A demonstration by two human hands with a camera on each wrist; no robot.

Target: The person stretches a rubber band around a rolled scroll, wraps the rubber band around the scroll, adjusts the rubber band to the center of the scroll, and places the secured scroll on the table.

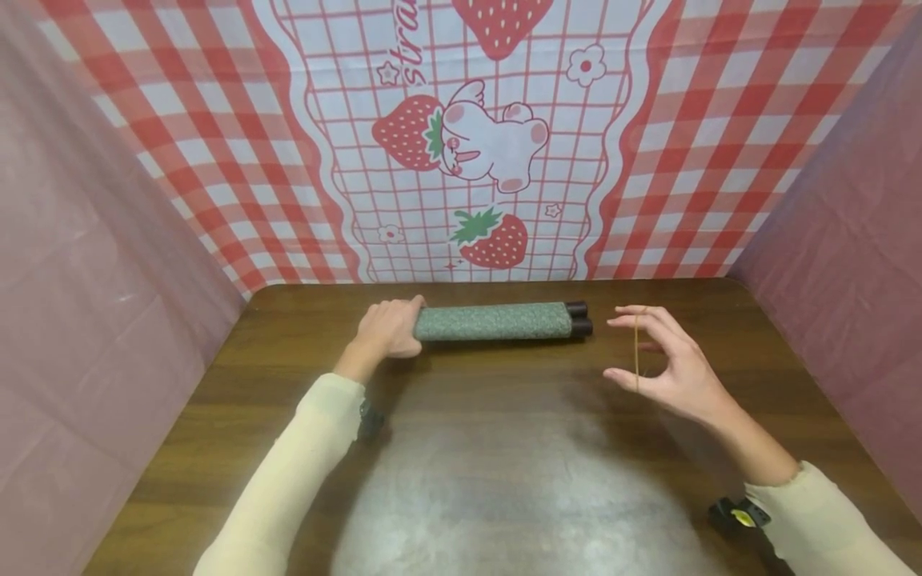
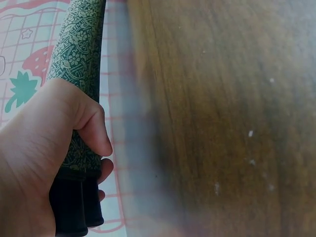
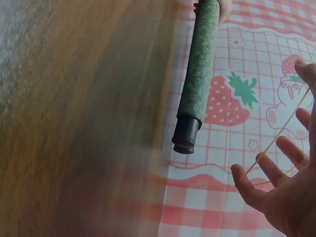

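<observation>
A rolled scroll [image 1: 493, 322] in green patterned fabric, with paired dark roller ends, lies sideways near the far table edge. My left hand [image 1: 389, 326] grips its left end; in the left wrist view the thumb [image 2: 96, 131] lies across the fabric near two black knobs [image 2: 69, 207]. Off the scroll's right end, apart from it, is my right hand [image 1: 673, 364] with thumb and fingers spread. A thin tan rubber band [image 1: 637, 352] is stretched around those fingers and thumb. The right wrist view shows the band [image 3: 276, 138] taut between the spread digits.
Brown wooden table [image 1: 504, 448] beneath both hands. Behind it hangs a red-and-white checked cloth [image 1: 691, 144] with strawberry prints. Pink drapes stand at the left [image 1: 94, 280] and right [image 1: 850, 264].
</observation>
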